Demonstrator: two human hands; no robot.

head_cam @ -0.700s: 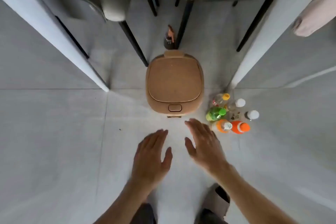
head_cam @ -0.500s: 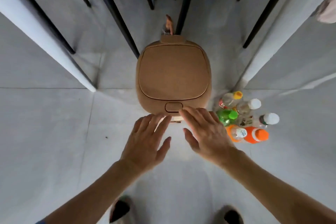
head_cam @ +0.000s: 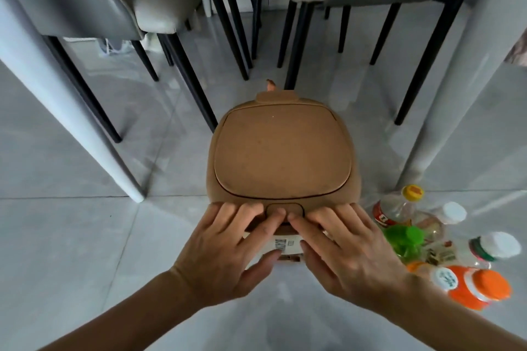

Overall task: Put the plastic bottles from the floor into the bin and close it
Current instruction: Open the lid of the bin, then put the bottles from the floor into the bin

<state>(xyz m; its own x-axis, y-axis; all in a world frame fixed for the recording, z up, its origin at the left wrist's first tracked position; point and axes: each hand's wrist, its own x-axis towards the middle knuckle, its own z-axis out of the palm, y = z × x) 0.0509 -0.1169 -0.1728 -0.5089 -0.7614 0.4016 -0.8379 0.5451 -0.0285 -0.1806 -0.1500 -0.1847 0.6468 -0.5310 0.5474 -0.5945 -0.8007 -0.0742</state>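
- Tan plastic bin [head_cam: 281, 157] with a rounded square lid [head_cam: 282, 151] stands on the grey tiled floor [head_cam: 71, 236]; lid is down and shut.
- Left hand [head_cam: 228, 251] rests on the bin's near rim, fingers [head_cam: 245, 214] spread apart and flat, index tip on the small oblong latch button [head_cam: 285, 209] at the lid's front edge. Nothing is gripped.
- Right hand [head_cam: 348, 253] lies beside it on the same rim, fingers [head_cam: 330, 215] likewise spread, index tip touching the button next to the left one. Nothing is gripped.
- White printed label [head_cam: 285, 246] on the bin's front face shows between the two hands.
- Plastic bottles stand clustered on the floor just right of the bin: clear bottle with yellow cap [head_cam: 399, 205], green bottle with green cap [head_cam: 405, 239], clear bottle with white cap [head_cam: 447, 215], another white-capped bottle [head_cam: 496, 246], orange bottle with orange cap [head_cam: 482, 288], and an orange bottle with a white printed cap [head_cam: 442, 279] touching it.
- Grey upholstered chairs with black legs [head_cam: 99, 3] stand behind the bin.
- White slanted leg [head_cam: 71, 111], left of the bin; what it carries is out of view.
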